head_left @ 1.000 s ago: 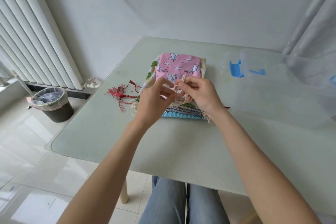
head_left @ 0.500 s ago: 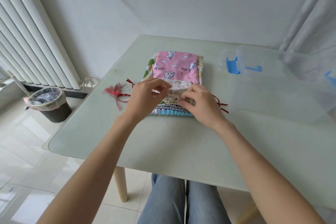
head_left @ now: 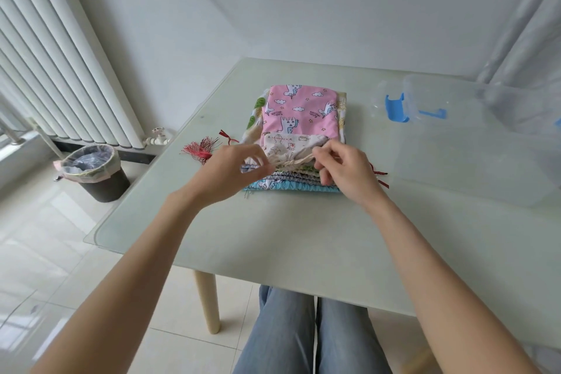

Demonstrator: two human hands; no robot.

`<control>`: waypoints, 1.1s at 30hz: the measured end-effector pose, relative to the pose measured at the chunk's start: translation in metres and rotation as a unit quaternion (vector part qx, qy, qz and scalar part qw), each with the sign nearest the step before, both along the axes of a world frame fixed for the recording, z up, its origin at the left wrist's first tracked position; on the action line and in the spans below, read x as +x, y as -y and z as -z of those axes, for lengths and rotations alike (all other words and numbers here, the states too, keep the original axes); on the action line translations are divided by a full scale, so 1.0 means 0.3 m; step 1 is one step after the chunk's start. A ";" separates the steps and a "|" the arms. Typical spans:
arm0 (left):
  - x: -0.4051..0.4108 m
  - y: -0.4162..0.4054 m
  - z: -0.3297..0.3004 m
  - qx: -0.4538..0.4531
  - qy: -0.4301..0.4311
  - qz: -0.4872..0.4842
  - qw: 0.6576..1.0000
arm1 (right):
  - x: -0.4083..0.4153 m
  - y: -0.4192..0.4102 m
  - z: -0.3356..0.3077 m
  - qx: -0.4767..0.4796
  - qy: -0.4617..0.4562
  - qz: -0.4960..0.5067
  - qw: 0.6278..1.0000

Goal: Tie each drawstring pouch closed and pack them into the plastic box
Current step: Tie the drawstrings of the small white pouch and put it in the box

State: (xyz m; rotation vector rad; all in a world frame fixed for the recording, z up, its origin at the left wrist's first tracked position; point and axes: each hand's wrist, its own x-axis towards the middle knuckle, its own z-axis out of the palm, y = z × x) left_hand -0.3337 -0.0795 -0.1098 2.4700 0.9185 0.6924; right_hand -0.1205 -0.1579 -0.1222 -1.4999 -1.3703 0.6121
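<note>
Small cream pouch [head_left: 294, 146] atop a pouch stack [head_left: 300, 112] at frame centre, left hand [head_left: 233, 173] and right hand [head_left: 346, 173] each pinching its drawstring [head_left: 293, 163], clear plastic box [head_left: 473, 136] at right on table [head_left: 273, 237]

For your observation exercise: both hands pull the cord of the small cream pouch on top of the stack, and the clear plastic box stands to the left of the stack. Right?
Not quite. The head view shows the clear plastic box to the right of the stack; the rest stands: left hand and right hand pull the cord of the small cream pouch.

The pink pouch [head_left: 299, 112] carries small upside-down print — seemingly "UNICORN" — barely legible.
</note>
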 end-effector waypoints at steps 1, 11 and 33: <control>-0.006 0.008 0.003 -0.029 0.011 0.003 1.000 | 0.000 0.005 -0.007 0.002 -0.012 -0.008 1.000; 0.035 0.063 0.025 -0.186 0.161 0.054 0.968 | -0.035 0.013 -0.034 0.026 -0.291 -0.188 0.938; 0.079 0.061 -0.011 -0.190 0.291 0.038 0.937 | -0.068 -0.003 -0.039 0.037 -0.171 -0.119 0.977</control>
